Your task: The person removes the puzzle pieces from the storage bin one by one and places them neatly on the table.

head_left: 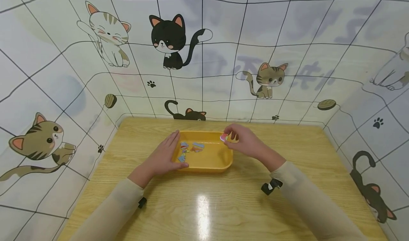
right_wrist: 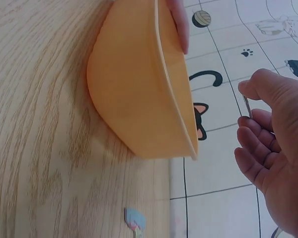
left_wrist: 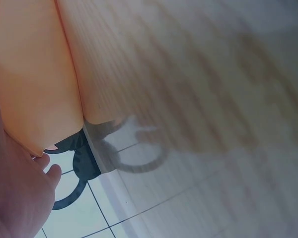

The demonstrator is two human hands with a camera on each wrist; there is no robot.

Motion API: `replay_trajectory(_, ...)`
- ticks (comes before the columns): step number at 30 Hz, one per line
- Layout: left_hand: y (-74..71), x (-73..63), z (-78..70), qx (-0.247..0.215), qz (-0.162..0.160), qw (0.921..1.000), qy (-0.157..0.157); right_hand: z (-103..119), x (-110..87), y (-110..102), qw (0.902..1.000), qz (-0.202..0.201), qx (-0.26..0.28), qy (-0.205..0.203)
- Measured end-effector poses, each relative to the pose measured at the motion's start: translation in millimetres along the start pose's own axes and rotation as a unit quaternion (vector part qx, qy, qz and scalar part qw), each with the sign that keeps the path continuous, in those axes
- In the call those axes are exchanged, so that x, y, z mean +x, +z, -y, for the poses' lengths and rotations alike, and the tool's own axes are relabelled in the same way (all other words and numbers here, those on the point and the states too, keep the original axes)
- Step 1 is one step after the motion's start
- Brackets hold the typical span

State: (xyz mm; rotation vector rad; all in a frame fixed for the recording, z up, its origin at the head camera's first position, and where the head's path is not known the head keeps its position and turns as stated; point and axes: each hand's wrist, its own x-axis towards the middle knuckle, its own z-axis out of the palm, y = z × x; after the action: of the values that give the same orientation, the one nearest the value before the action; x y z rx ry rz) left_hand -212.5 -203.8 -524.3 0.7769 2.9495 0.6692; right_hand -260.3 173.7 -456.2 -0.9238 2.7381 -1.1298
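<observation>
A yellow plastic tray stands on the wooden table. My left hand holds its left end, the thumb at the front rim and the fingers along the far left corner. Several small flat printed pieces, mostly light blue with red, orange and yellow, lie in the tray's left half; one is a blue-and-orange piece. Above the far right corner of the tray, my right hand pinches a small flat pink-red piece between thumb and forefinger. In the right wrist view that piece shows edge-on, apart from the rim.
On the table, beyond the tray's right end in the right wrist view, lies another small light-blue piece. A wall covering with printed cats encloses the table at the back and both sides. Both sleeves carry small black wrist devices.
</observation>
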Motion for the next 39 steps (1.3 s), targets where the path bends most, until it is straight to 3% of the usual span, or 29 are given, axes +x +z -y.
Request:
replay_trajectory(14,-0.1,0.3,0.8,0.000,0.003,1.0000,-0.005,-21,-31.1,-30,0.9992,-0.034,-0.018,0.009)
replay_trajectory(39,3.8,0.9,4.2,-0.002,0.006,0.9999,-0.012,-71,-73.4,-64,0.9929,-0.069,-0.024,0.093)
